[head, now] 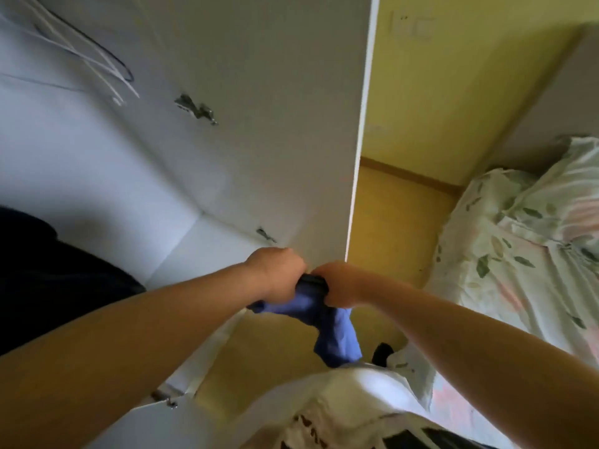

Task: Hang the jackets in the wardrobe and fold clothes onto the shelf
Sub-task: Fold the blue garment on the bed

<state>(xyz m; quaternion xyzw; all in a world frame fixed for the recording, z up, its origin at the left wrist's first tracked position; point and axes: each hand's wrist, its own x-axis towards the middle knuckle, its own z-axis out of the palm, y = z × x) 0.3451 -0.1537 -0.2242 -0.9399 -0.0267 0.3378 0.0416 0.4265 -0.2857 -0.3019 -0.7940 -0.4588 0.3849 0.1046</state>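
Note:
A blue garment [327, 322] with a dark band at its top hangs in front of the open white wardrobe [227, 124]. My left hand [278, 273] and my right hand [337, 286] both grip its top edge, close together, fingers curled round the fabric. The rest of the garment droops below my hands towards the floor. Something dark [48, 280] lies or hangs inside the wardrobe at the left. Empty hangers [97, 56], white and dark, hang at the upper left.
The wardrobe's side panel edge [359, 140] runs down the middle. A bed with leaf-print bedding [518, 254] stands at the right. Yellow floor [389, 228] lies between wardrobe and bed. My white top [340, 403] fills the bottom.

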